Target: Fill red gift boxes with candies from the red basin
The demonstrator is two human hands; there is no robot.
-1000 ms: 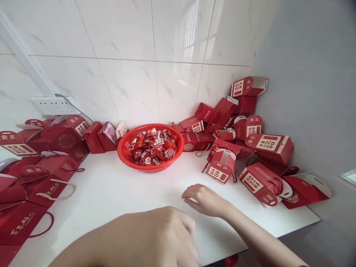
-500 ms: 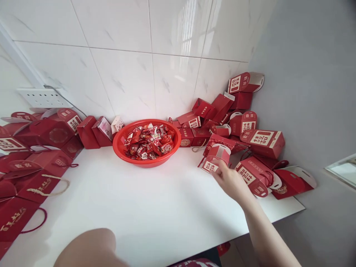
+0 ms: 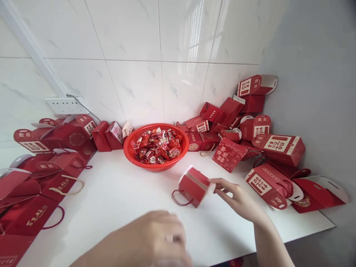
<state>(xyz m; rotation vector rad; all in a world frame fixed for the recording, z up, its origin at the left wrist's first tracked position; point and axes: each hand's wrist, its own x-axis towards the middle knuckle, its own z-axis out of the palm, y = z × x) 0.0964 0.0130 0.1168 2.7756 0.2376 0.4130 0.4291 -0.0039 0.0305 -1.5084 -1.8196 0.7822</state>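
My right hand (image 3: pixel 239 198) pinches a small red gift box (image 3: pixel 194 186) with a cord handle, holding it tilted just above the white counter (image 3: pixel 125 196), in front of the red basket of wrapped candies (image 3: pixel 156 147). My left hand (image 3: pixel 150 241) is close to the camera at the bottom edge, blurred, its fingers curled; nothing shows in it.
Red gift boxes are piled at the right against the grey wall (image 3: pixel 267 148) and along the left edge (image 3: pixel 41 170). More small boxes stand along the tiled back wall. A white power strip (image 3: pixel 65 105) hangs on the wall at the left. The counter's edge runs lower right.
My right hand reached to the pile at the right, took a small red box and brought it back toward the middle of the counter. My left hand rose back into view.
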